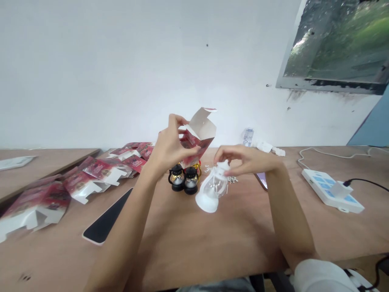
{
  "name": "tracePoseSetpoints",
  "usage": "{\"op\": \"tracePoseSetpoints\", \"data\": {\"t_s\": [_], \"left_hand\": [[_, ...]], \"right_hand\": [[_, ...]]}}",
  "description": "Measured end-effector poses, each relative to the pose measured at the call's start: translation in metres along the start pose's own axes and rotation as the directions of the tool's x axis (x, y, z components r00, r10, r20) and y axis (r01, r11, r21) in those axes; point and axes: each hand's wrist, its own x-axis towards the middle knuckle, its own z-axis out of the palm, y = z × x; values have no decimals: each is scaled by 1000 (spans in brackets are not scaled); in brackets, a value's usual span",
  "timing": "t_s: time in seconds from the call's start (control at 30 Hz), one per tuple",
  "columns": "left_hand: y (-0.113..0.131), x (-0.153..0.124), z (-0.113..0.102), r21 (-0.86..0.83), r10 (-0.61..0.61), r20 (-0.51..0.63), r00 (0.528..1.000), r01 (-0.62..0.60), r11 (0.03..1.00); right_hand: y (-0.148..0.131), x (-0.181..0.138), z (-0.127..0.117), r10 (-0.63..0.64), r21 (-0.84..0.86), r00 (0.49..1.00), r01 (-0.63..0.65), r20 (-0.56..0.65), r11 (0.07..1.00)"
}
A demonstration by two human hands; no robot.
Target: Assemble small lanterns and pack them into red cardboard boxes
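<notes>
My left hand point(174, 144) grips a small red cardboard box point(194, 144) above the table. The box is tilted, and its open top with a raised white flap faces up and to the right. Lower and to the right, my right hand point(235, 158) pinches the top of a white miniature lantern point(212, 186), which has a clear middle and a wide round base. The lantern hangs tilted, base toward the lower left, apart from the box. Behind and below the box, two black lanterns point(184, 180) stand side by side on the table, with a gold-coloured one partly hidden behind them.
Flattened red boxes point(100, 172) lie in a row along the left. A dark phone point(107, 219) rests near my left forearm. Small silvery pieces point(232, 179) lie behind my right hand. A power strip point(331, 190) with cables is at the right, and white tissue point(267, 147) lies by the wall.
</notes>
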Motion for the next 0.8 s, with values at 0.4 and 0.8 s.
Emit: {"op": "tracePoseSetpoints", "data": {"t_s": [0.4, 0.8], "left_hand": [[8, -3, -1, -212, -43, 312, 949, 113, 971], [9, -5, 21, -267, -38, 380, 924, 149, 952]], "right_hand": [[43, 27, 0, -32, 91, 456, 246, -889, 965], [33, 30, 12, -118, -154, 324, -87, -939, 984]]}}
